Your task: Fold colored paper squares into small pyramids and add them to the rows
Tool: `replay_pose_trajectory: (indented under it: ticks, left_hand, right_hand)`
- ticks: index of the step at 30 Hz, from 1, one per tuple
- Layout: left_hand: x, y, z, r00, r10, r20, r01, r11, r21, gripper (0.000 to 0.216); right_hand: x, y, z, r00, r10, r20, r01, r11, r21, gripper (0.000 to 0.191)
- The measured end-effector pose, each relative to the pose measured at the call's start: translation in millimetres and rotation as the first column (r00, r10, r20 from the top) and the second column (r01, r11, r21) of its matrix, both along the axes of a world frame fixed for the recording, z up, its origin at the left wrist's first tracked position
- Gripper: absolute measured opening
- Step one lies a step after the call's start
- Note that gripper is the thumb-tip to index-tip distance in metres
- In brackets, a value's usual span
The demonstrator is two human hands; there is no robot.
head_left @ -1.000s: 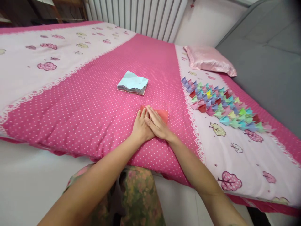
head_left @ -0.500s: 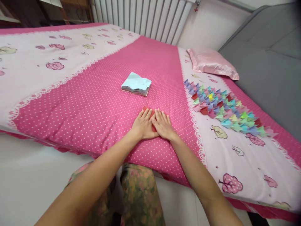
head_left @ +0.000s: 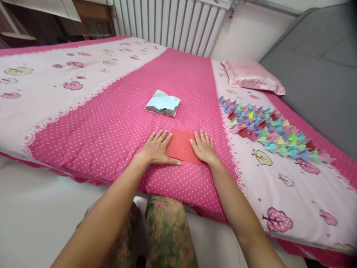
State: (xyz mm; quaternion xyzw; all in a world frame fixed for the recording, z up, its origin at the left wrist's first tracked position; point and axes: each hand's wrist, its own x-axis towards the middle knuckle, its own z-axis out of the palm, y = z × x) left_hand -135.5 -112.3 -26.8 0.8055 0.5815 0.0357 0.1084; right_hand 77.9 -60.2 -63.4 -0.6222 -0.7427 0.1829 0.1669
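Note:
A red sheet of paper (head_left: 181,146) lies flat on the pink polka-dot bedspread (head_left: 117,123) near the bed's front edge. My left hand (head_left: 156,149) rests flat on the paper's left edge, fingers stretched out. On the paper's right edge lies my right hand (head_left: 204,147), also flat with fingers spread. Neither hand grips anything. Beyond the paper sits a stack of square papers (head_left: 163,103) with a light blue sheet on top.
Several folded colourful paper pieces (head_left: 262,124) lie in rows on the pale strip to the right. A pink pillow (head_left: 251,76) lies at the back right beside a grey headboard (head_left: 320,74). A radiator (head_left: 170,22) stands behind the bed.
My hands were together on top of the red paper; they have slid apart to its left and right edges, and the paper now shows flat between them.

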Motion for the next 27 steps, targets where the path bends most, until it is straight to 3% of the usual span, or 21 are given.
replay_pose_trajectory:
  ticks: [4, 9, 13, 17, 20, 23, 25, 27]
  left_hand:
    - [-9.9, -0.5, 4.3, 0.993, -0.062, 0.098, 0.060, 0.998, 0.016, 0.113]
    - [-7.3, -0.4, 8.5, 0.949, -0.123, 0.291, 0.089, 0.988, 0.128, 0.079]
    - [-0.6, 2.1, 8.9, 0.929, -0.137, 0.343, 0.089, 0.985, 0.151, 0.057]
    - [6.7, 7.1, 8.4, 0.866, -0.095, 0.490, 0.005, 0.983, 0.182, 0.048]
    - [11.9, 9.3, 12.1, 0.663, -0.017, 0.749, -0.095, 0.990, 0.106, 0.040]
    - [16.6, 7.6, 17.8, 0.333, 0.158, 0.930, -0.132, 0.984, -0.120, 0.022]
    - [19.8, 4.8, 20.6, 0.117, 0.304, 0.946, -0.098, 0.951, -0.293, 0.017]
    - [23.6, 1.9, 22.2, -0.049, 0.441, 0.896, -0.035, 0.896, -0.443, 0.015]
  right_hand:
    - [19.6, 19.7, -2.9, 0.960, 0.015, -0.280, 0.002, 0.998, 0.061, 0.055]
    - [38.9, 29.4, -1.5, 0.767, 0.056, -0.640, -0.047, 0.998, 0.031, 0.069]
    - [42.3, 24.4, 7.1, 0.794, 0.150, -0.589, -0.138, 0.988, 0.065, 0.067]
    - [37.6, 20.1, 16.4, 0.839, 0.207, -0.504, -0.180, 0.978, 0.102, 0.048]
    - [33.0, 18.9, 20.5, 0.777, 0.218, -0.590, -0.157, 0.976, 0.153, 0.030]
    - [28.7, 16.9, 22.8, 0.626, 0.195, -0.755, -0.109, 0.981, 0.163, 0.020]
    - [25.0, 14.4, 23.6, 0.486, 0.145, -0.862, -0.074, 0.989, 0.125, 0.018]
    - [20.0, 11.1, 24.3, 0.329, 0.080, -0.941, -0.023, 0.997, 0.077, 0.018]
